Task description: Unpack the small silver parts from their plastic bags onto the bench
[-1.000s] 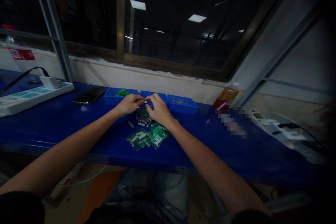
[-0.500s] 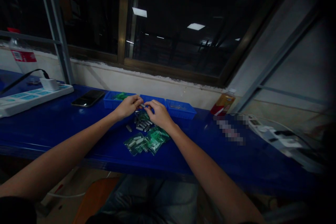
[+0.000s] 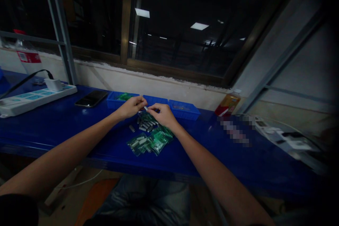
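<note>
Right hand [image 3: 163, 114] has flattened; it and left hand [image 3: 131, 106] pinch one metal piece [image 3: 145, 108].

Table [image 3: 79, 130] blue | back edge: phone [image 3: 91, 98], trays [image 3: 185, 113], bottle [image 3: 229, 104] | left: power strip [image 3: 31, 99] | centre: pieces [image 3: 144, 126] | toward front edge: packets [image 3: 158, 141]

ok so both bare forearms, left forearm [image 3: 76, 146] and right forearm [image 3: 212, 167], reach forward and angle inward. Left hand [image 3: 130, 107] and right hand [image 3: 163, 114] nearly meet, thumbs and fingers pinched, right just beside left.
</note>
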The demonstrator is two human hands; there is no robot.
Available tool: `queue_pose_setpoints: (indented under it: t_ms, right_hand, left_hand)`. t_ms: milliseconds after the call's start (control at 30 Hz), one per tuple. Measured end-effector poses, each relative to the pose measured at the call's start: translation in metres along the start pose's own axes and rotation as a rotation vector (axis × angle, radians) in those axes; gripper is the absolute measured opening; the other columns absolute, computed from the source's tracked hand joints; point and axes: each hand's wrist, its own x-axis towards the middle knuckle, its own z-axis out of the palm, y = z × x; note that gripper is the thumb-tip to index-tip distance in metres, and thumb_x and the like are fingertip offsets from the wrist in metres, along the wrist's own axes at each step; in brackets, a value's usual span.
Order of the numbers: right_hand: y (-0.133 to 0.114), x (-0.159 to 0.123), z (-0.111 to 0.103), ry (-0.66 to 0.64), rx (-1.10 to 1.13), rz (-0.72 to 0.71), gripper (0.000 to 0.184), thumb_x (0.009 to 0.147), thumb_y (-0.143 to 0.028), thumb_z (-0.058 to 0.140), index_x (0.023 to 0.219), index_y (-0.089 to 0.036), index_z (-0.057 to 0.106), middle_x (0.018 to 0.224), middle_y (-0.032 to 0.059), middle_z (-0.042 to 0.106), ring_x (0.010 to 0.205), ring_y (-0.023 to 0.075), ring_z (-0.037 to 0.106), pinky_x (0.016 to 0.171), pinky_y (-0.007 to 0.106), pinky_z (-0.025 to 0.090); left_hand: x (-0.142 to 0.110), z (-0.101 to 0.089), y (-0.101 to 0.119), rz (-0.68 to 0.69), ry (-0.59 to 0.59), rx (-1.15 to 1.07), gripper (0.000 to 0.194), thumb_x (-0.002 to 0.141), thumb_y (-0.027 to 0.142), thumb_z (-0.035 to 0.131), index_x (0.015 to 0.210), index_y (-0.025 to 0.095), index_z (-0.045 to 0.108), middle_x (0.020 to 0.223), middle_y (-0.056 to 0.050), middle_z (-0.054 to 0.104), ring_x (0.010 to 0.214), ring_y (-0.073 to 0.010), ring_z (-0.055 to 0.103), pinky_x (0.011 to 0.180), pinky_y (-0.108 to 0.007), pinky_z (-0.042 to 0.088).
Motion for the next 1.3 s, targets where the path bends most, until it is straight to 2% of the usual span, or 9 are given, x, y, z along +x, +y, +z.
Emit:
queue_pose_setpoints:
  t_ms: [133,333,533,667,833,1000,1167,1300]
  right_hand:
    - [0.000,0.000,0.002,0.027,0.094,0.068,0.016,0.075,-0.025,0.056,0.076,-0.015,0.069,0.075,0.0037,0.068,0.067,0.0135,0.058,0.062,0.026,0.041]
    - [0.006,0.003,0.002,0.044,0.304,0.166,0.017,0.070,-0.032,0.060,0.065,-0.016,0.064,0.063,0.0001,0.062,0.060,0.0113,0.053,0.060,0.025,0.040]
    - [0.008,0.004,0.002,0.054,0.488,0.272,0.021,0.064,-0.036,0.065,0.068,-0.016,0.063,0.060,-0.0012,0.060,0.057,0.0102,0.052,0.058,0.024,0.039]
    - [0.008,0.003,0.001,0.022,0.565,0.351,0.025,0.063,-0.038,0.065,0.073,-0.015,0.064,0.057,-0.0019,0.059,0.054,0.0092,0.051,0.056,0.023,0.036]
    - [0.009,0.002,0.002,0.013,0.629,0.415,0.026,0.062,-0.038,0.065,0.073,-0.015,0.063,0.055,-0.0020,0.058,0.053,0.0091,0.051,0.052,0.022,0.035]
    - [0.008,0.002,0.004,0.025,0.659,0.448,0.026,0.062,-0.037,0.065,0.072,-0.014,0.062,0.055,-0.0017,0.058,0.052,0.0085,0.051,0.051,0.022,0.034]
    - [0.004,0.002,0.003,0.032,0.665,0.455,0.025,0.061,-0.036,0.066,0.072,-0.015,0.061,0.056,-0.0014,0.058,0.052,0.0086,0.051,0.051,0.022,0.035]
    - [0.002,0.002,0.004,0.009,0.675,0.445,0.024,0.061,-0.036,0.067,0.070,-0.015,0.059,0.056,-0.0021,0.058,0.052,0.0081,0.050,0.052,0.022,0.036]
  left_hand:
    - [-0.001,-0.001,0.003,0.011,0.033,-0.002,0.012,0.080,0.024,0.049,0.075,0.014,0.052,0.066,0.001,0.052,0.059,-0.0097,0.049,0.057,-0.023,0.039]
    - [-0.001,0.005,0.003,0.069,0.109,-0.066,0.010,0.079,0.023,0.051,0.080,0.014,0.054,0.069,0.000,0.055,0.055,-0.0083,0.051,0.054,-0.022,0.039]
    - [-0.002,0.005,0.007,0.134,0.075,-0.194,0.014,0.078,0.013,0.050,0.091,0.012,0.054,0.083,-0.004,0.061,0.070,-0.0104,0.057,0.066,-0.025,0.046]
    - [-0.002,0.005,0.006,0.177,0.048,-0.160,0.022,0.078,0.011,0.049,0.098,0.012,0.057,0.091,-0.006,0.062,0.081,-0.0130,0.058,0.074,-0.028,0.047]
    - [-0.002,0.005,0.004,0.207,0.069,-0.077,0.024,0.077,0.010,0.049,0.100,0.012,0.059,0.094,-0.007,0.064,0.089,-0.0154,0.059,0.081,-0.032,0.047]
    - [-0.002,0.007,0.006,0.141,0.113,-0.061,0.022,0.075,0.014,0.054,0.096,0.012,0.061,0.095,-0.007,0.064,0.087,-0.0165,0.059,0.079,-0.031,0.046]
    - [-0.002,0.009,0.010,-0.044,0.175,-0.226,0.019,0.077,0.028,0.056,0.082,0.011,0.061,0.074,-0.004,0.062,0.066,-0.0113,0.055,0.064,-0.025,0.043]
    - [-0.003,0.010,0.010,-0.094,0.177,-0.336,0.012,0.073,0.022,0.060,0.078,0.011,0.059,0.070,-0.001,0.059,0.063,-0.0095,0.053,0.063,-0.024,0.041]
